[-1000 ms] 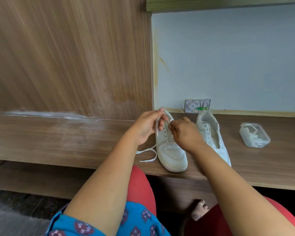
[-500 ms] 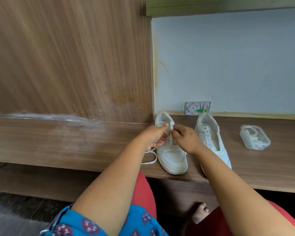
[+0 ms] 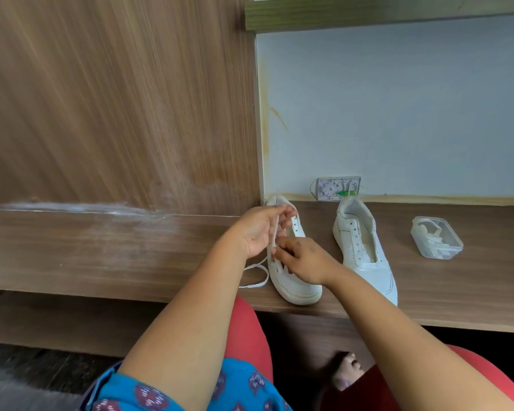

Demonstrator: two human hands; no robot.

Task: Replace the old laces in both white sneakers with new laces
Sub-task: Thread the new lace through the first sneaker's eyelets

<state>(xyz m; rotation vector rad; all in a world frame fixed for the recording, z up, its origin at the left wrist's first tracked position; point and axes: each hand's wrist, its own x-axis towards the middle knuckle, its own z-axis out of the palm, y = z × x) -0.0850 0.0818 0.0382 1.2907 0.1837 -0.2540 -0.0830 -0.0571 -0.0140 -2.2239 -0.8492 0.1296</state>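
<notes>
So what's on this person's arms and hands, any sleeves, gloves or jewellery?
Both forearms are bare, and no gloves, rings or watch show on the left hand or right hand. A blue sleeve with dark red patterned motifs shows at the left upper arm.

Nothing legible anywhere here. The small white panel on the wall, beyond the hands and a little right of the grip, carries faint printed marks, too small and blurred to make out. No brand can be read on either sneaker, and no label on the clear box far right of the grip.
</notes>
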